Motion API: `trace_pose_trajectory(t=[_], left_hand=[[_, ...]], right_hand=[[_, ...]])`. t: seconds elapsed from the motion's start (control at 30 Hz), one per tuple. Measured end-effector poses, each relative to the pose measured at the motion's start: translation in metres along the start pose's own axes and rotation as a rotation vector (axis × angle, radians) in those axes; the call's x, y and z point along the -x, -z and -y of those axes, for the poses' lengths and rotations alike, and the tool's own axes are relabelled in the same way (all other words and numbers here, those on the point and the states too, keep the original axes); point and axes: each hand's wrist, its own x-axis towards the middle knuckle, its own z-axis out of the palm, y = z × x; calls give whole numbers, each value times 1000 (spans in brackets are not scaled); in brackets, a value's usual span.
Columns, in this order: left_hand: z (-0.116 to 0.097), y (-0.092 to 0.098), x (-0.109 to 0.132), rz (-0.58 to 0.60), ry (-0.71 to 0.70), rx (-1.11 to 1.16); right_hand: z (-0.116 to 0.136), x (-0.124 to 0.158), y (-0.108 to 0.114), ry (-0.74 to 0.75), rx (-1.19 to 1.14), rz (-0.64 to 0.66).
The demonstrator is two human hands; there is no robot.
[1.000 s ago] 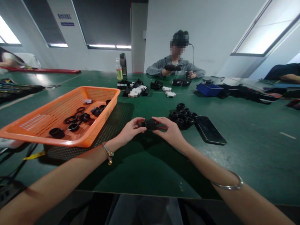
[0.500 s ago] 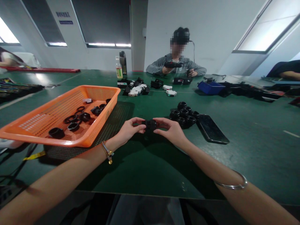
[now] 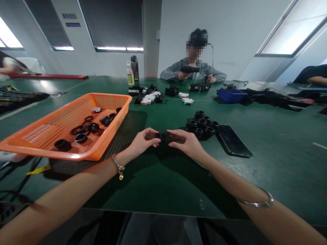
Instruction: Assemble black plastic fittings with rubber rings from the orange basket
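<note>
A black ribbed cylindrical plastic fitting (image 3: 165,137) is held level above the green table (image 3: 163,183), between my two hands. My left hand (image 3: 145,140) pinches its left end with thumb and fingers. At the other end, the thumb and fingers of my right hand (image 3: 186,140) close on it. Fingertips cover both ends, so the fitting's finer detail cannot be made out. Just beyond my right hand lies a pile of black round fittings (image 3: 200,125). To the left, an orange basket (image 3: 95,151) contains several black rings and fittings (image 3: 81,137).
A dark phone (image 3: 233,141) lies right of the pile. Farther back are black and white parts (image 3: 150,97), a bottle (image 3: 130,75) and a blue bin (image 3: 231,95). Across the table a person (image 3: 192,68) holds a dark object. Cables (image 3: 19,185) run at the lower left.
Both hands keep hold of the fitting in nearly the same place. The fitting looks slightly turned, and my right fingers have shifted a little on its end.
</note>
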Motion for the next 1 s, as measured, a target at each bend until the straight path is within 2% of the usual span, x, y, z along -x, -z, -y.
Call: trace_pose_trajectory(t=[0.17,0.33,0.7,1.0], left_hand=[[-1,1,1,7,-4,-41],[-2,2,1,15,-5,-44],[1,0,0,-12,72,84],[1,-1,2,-5,79,125]], right_hand=[[4,0,1,-9,124,6],[6,0,-1,-62,86,-19],[7,1,0,-26,116,17],[9,2,0,32,125,-39]])
